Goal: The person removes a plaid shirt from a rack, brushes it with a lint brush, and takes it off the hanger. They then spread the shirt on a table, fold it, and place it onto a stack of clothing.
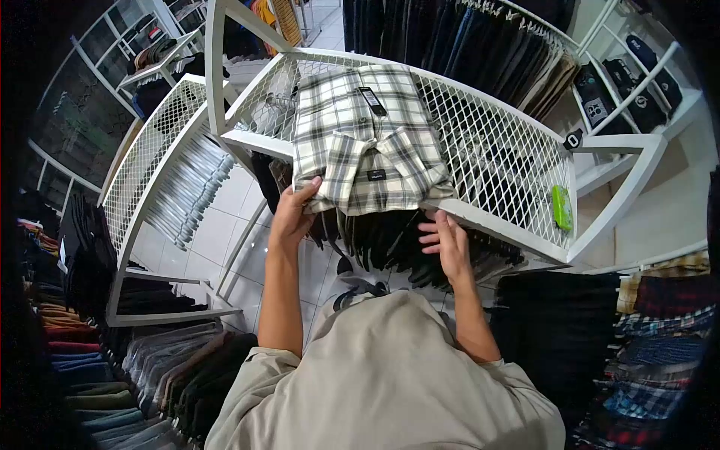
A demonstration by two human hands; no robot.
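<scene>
A folded plaid shirt (319, 112) in cream, grey and black lies on a white mesh rack shelf (502, 139). Its collar points toward me, with a dark label inside the neck and a black hang tag (371, 100) on its upper part. My left hand (292, 214) grips the shirt's near left corner, thumb on top and the fingers partly hidden below. Just off the near right corner, my right hand (448, 247) is open, its fingers spread beside the shelf's front bar, holding nothing.
A bright green object (561, 208) sits at the shelf's right end. Dark garments hang below the shelf, and trousers (480, 45) hang behind it. Hangers (191, 191) line a second rack at left. Folded clothes (664, 352) are stacked at right.
</scene>
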